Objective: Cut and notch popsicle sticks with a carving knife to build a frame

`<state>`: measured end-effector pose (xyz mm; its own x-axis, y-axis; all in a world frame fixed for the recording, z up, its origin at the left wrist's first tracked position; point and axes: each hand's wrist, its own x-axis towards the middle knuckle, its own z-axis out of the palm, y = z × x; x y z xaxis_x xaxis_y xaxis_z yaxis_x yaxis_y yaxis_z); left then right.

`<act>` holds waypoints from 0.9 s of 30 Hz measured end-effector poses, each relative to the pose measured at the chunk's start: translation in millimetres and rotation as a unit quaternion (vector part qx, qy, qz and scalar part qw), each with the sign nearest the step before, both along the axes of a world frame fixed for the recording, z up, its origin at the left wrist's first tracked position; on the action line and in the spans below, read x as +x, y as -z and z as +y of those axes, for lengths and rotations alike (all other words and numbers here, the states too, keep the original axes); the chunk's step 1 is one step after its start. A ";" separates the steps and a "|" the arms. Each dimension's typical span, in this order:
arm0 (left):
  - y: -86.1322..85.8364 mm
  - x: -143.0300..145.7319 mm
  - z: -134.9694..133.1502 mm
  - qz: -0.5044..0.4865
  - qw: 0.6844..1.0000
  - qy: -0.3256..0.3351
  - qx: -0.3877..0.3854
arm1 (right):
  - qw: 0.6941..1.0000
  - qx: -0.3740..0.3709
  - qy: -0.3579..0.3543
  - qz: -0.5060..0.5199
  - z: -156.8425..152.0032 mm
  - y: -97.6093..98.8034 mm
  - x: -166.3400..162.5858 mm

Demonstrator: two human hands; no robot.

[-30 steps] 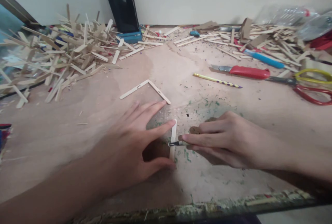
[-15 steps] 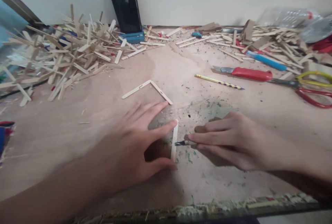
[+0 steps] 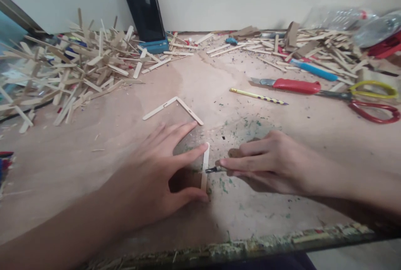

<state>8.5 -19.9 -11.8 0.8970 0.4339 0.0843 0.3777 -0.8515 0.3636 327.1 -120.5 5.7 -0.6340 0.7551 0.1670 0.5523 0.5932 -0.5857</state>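
A pale wooden craft stick (image 3: pixel 204 166) lies on the worn board. My left hand (image 3: pixel 159 174) pins it down, index fingertip on its far end and thumb at its near end, the other fingers spread flat. My right hand (image 3: pixel 269 162) is closed around a small craft knife (image 3: pixel 213 170), whose blade tip touches the stick's right edge near the middle. A little further back rest two sticks joined into an angle (image 3: pixel 174 107).
A large heap of craft sticks (image 3: pixel 72 65) fills the back left. A dark stand (image 3: pixel 142 7) leans on the wall. To the right lie a striped pencil (image 3: pixel 258 96), a red utility knife (image 3: pixel 290 85), scissors (image 3: pixel 369 101), a blue tool (image 3: pixel 313 69) and more sticks. The board's frayed front edge (image 3: pixel 250 245) is near.
Both hands and the stick stay in the same hold; the knife tip remains at the stick's edge. The view has shifted slightly.
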 end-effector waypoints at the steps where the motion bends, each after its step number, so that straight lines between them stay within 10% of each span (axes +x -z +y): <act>1: 0.2 -0.2 0.1 -0.002 1.000 0.001 -0.001 | 1.000 -0.002 -0.002 -0.003 0.0 0.1 -0.5; 27: -3.4 2.5 0.1 0.017 1.000 0.011 0.013 | 0.995 -0.058 0.025 0.071 7.2 -8.4 -6.6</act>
